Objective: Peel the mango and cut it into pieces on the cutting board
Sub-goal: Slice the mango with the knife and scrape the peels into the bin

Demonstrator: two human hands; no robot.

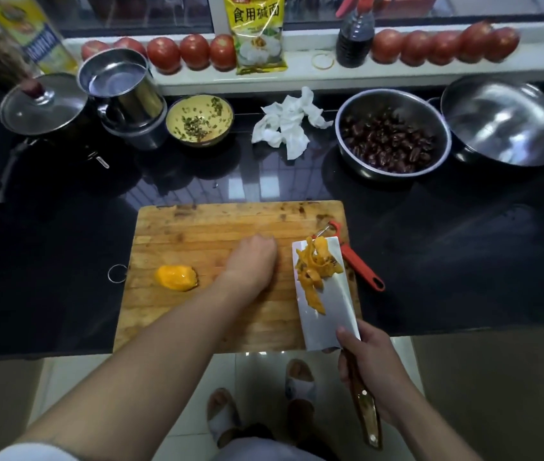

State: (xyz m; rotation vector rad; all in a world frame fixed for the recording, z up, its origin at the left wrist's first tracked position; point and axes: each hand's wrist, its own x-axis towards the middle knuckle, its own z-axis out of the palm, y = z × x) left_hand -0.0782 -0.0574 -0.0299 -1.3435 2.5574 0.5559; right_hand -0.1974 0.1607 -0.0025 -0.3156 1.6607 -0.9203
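Note:
A peeled yellow mango (176, 277) lies on the left part of the wooden cutting board (197, 227). My right hand (368, 364) grips the wooden handle of a cleaver (330, 314), whose flat blade lies over the board's right edge with a heap of mango peels (314, 271) on it. My left hand (252, 261) rests on the board's middle, just left of the blade; its fingers are curled downward and what they touch is hidden. A red peeler (357, 261) lies beside the blade at the board's right edge.
On the black counter behind the board stand a lidded pot (43, 106), a steel mug (121, 84), a small yellow bowl (199, 119), crumpled tissue (289, 123), a bowl of dark red fruit (392, 136) and a steel pan (506, 119). Tomatoes (194, 51) line the sill.

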